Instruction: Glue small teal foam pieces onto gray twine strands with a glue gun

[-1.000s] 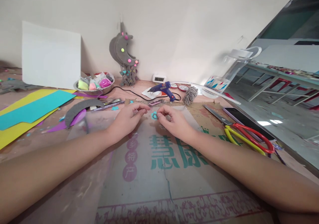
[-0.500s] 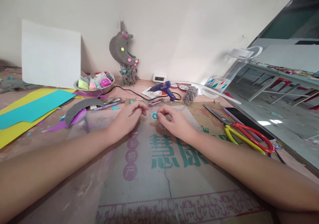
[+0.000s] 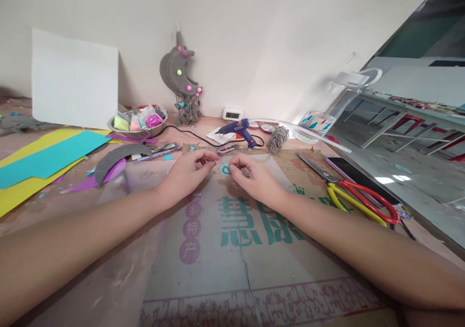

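In the middle of the head view, my right hand (image 3: 257, 178) is closed, with thumb and forefinger pinched at the edge of a small teal flower-shaped piece (image 3: 225, 169) with a grey ring on it. My left hand (image 3: 189, 173) is just left of that piece and apart from it. Its thumb and forefinger point right with a small gap between them, and nothing shows in them. Beneath both hands lies a printed cardboard sheet (image 3: 203, 278) under a clear film. Small teal scraps (image 3: 167, 157) lie beyond my left hand.
A blue glue gun (image 3: 242, 132) and grey yarn (image 3: 278, 138) lie behind the hands. Scissors (image 3: 363, 198) and a phone (image 3: 363, 179) are at right. Left are coloured sheets (image 3: 54, 155), a grey crescent (image 3: 118, 160) and a metal bowl (image 3: 140, 133). A moon ornament (image 3: 170, 70) hangs behind.
My left hand has shifted slightly right, and its thumb and forefinger have straightened toward the teal piece. My right hand stays almost still.
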### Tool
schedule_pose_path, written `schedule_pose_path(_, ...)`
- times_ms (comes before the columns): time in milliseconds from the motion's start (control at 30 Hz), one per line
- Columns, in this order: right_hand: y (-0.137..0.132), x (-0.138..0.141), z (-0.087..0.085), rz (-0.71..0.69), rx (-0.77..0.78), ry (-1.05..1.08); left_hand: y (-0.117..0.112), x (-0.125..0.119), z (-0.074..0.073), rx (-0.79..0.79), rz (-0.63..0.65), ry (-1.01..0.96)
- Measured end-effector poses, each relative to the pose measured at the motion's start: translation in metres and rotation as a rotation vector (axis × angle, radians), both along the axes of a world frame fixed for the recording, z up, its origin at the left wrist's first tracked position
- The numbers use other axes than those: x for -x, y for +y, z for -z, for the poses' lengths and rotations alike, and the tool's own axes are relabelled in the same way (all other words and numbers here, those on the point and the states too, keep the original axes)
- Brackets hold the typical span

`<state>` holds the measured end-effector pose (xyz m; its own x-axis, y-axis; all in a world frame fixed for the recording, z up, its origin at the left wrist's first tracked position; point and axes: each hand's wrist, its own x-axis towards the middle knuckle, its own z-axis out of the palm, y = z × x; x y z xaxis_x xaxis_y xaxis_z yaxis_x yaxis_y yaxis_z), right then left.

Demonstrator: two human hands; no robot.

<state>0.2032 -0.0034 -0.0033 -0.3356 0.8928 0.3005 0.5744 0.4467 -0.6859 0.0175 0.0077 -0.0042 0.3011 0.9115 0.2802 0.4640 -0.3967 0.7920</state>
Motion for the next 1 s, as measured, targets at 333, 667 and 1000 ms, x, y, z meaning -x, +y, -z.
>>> schedule_pose_path(333,-0.0006,0.0010,-0.0005,-0.003,-0.006,0.004,0.0002,0.0017,0.0031,-0.071,0.026,0.090)
schedule_pose_path(667,0.0005,0.0007,0.0006,-0.008,-0.011,-0.013,0.0006,0.0026,0.0043,-0.098,0.025,0.100)
schedule_pose_path(1000,0.0013,0.0006,0.0015,-0.010,-0.032,-0.024,0.0017,0.0014,0.0022,-0.103,0.003,0.038)
